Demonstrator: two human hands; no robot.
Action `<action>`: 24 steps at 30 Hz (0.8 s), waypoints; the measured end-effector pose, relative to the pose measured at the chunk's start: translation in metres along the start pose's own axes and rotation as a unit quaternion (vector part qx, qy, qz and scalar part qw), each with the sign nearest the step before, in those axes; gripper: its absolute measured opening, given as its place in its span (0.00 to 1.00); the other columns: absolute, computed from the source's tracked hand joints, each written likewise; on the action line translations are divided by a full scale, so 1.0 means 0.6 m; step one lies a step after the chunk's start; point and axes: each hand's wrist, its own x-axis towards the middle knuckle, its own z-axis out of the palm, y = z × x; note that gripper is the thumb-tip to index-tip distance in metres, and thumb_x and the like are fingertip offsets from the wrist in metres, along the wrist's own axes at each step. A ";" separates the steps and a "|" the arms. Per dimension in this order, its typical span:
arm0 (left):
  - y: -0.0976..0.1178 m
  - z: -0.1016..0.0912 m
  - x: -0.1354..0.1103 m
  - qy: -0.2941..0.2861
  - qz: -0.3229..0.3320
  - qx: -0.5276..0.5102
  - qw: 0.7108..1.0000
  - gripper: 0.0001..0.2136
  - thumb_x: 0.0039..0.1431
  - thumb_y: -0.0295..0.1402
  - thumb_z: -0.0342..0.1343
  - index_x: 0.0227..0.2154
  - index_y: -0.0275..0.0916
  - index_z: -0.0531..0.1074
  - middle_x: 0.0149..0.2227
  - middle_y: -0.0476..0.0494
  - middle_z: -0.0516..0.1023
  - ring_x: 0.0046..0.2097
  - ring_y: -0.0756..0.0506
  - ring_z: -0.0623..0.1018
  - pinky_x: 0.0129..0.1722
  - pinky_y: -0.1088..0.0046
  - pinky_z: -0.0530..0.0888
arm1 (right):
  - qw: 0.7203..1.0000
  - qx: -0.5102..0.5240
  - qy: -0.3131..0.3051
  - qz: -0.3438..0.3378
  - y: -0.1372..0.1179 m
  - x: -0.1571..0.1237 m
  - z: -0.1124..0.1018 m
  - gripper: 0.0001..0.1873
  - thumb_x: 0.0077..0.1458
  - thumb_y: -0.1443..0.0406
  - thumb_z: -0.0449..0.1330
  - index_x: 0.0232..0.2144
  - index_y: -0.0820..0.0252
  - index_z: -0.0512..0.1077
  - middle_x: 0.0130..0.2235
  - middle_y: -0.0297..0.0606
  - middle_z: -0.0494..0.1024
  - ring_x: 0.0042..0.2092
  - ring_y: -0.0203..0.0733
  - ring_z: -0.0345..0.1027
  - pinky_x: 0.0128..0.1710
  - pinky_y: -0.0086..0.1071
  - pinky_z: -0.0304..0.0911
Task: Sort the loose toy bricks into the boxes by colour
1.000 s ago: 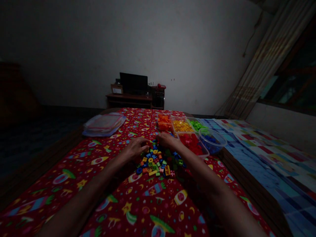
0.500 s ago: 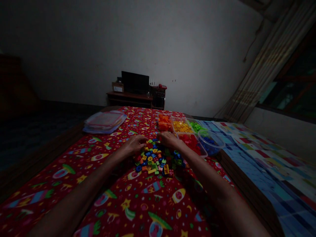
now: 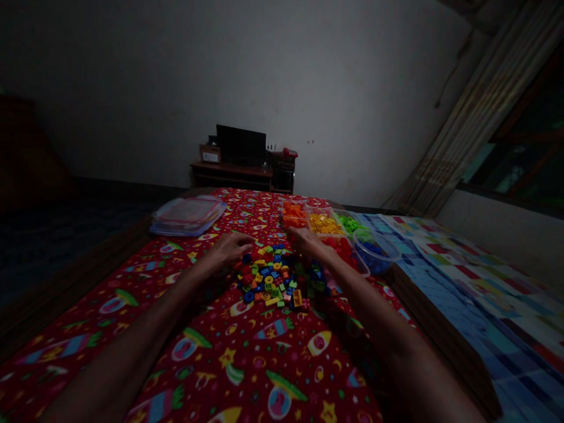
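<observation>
A heap of small mixed-colour toy building blocks (image 3: 275, 279) lies on the red patterned cloth. My left hand (image 3: 231, 248) hovers at the heap's left edge, fingers loosely bent and apart from the thumb, with nothing seen in it. Over the far right of the heap is my right hand (image 3: 306, 241), close to the boxes. Its fingers are drawn together, and whatever they hold is hidden. Just beyond it stand clear boxes of orange blocks (image 3: 294, 212), yellow blocks (image 3: 325, 224), red blocks (image 3: 346, 251) and green blocks (image 3: 349, 224). A round clear tub (image 3: 388, 258) contains blue blocks (image 3: 373, 248).
Stacked clear lids (image 3: 189, 214) lie at the cloth's far left. The red cloth (image 3: 247, 358) covers the surface before me, with a dark wooden edge (image 3: 445, 335) on the right. Beyond that spreads a blue checked sheet (image 3: 467, 329). A monitor (image 3: 241, 145) stands by the wall.
My left hand has shifted left, away from the middle of the heap. My right hand has moved slightly farther out and right, toward the boxes.
</observation>
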 end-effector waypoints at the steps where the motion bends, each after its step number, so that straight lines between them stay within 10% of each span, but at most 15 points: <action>1: -0.003 -0.002 -0.001 0.000 0.004 -0.004 1.000 0.19 0.49 0.42 0.49 0.35 0.38 0.79 0.39 0.41 0.81 0.41 0.39 0.78 0.41 0.68 0.73 | 1.000 0.003 0.017 0.006 0.011 -0.010 -0.011 0.15 0.54 0.71 0.52 0.44 0.58 0.69 0.39 0.41 0.77 0.37 0.39 0.67 0.33 0.27 0.56; 14: -0.029 0.052 -0.010 0.014 -0.047 -0.049 0.998 0.27 0.55 0.51 0.42 0.46 0.35 0.72 0.53 0.33 0.73 0.55 0.38 0.71 0.54 0.63 0.67 | 0.993 -0.050 0.027 0.108 0.147 -0.112 -0.072 0.17 0.54 0.70 0.54 0.46 0.62 0.71 0.40 0.45 0.77 0.39 0.40 0.67 0.35 0.28 0.56; 18: -0.049 0.073 -0.010 0.042 -0.075 -0.107 0.991 0.28 0.58 0.51 0.37 0.48 0.37 0.70 0.54 0.35 0.72 0.56 0.39 0.70 0.55 0.60 0.66 | 0.996 -0.037 0.066 0.056 0.112 -0.069 -0.062 0.18 0.56 0.72 0.48 0.44 0.66 0.73 0.37 0.45 0.77 0.35 0.37 0.67 0.34 0.27 0.56; 24: -0.065 0.095 -0.015 0.075 -0.095 -0.203 0.972 0.29 0.60 0.51 0.33 0.49 0.37 0.69 0.53 0.37 0.74 0.52 0.40 0.74 0.54 0.60 0.67 | 0.993 -0.080 -0.082 -0.010 0.054 0.041 -0.005 0.13 0.51 0.74 0.52 0.35 0.69 0.75 0.34 0.44 0.77 0.32 0.36 0.67 0.30 0.25 0.58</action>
